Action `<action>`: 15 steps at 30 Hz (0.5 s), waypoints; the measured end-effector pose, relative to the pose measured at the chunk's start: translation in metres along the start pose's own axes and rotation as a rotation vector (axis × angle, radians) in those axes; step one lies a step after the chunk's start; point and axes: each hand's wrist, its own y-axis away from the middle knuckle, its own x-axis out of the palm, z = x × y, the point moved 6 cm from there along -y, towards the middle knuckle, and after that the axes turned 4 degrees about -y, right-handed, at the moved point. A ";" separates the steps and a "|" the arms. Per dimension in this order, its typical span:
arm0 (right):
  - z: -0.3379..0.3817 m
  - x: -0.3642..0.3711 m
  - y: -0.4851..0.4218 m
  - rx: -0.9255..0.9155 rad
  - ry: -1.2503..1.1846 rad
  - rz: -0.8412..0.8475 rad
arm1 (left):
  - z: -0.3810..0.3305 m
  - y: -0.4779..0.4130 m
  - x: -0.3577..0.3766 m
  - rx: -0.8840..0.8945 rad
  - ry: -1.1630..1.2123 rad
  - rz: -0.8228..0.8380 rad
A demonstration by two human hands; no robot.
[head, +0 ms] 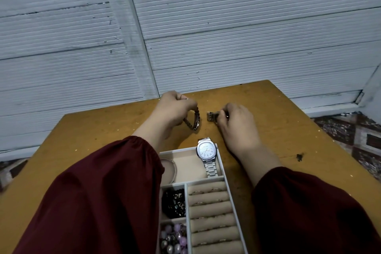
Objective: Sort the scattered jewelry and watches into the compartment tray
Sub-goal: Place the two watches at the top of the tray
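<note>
Head view: ochre wooden desk (278, 121).
Left hand (175, 107): is clutching a dark metal link-band watch (194, 120).
Right hand (235, 119): is gripping a silver metal watch (211, 116) just beyond the grey compartment tray (177, 150).

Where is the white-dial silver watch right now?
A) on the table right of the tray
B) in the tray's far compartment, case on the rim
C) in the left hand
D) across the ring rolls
B: the white-dial watch lies in the tray's far compartment, case propped on its rim; the left hand grips a dark watch, the right hand a silver piece.
</note>
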 end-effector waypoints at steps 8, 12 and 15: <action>-0.006 -0.005 0.004 0.063 0.335 0.016 | 0.004 0.005 -0.004 -0.001 0.057 -0.002; -0.006 -0.005 0.003 0.048 0.167 -0.015 | 0.005 0.015 -0.008 -0.007 0.105 -0.022; -0.005 -0.008 0.004 0.058 -0.029 -0.041 | 0.004 0.026 -0.015 -0.012 0.164 -0.040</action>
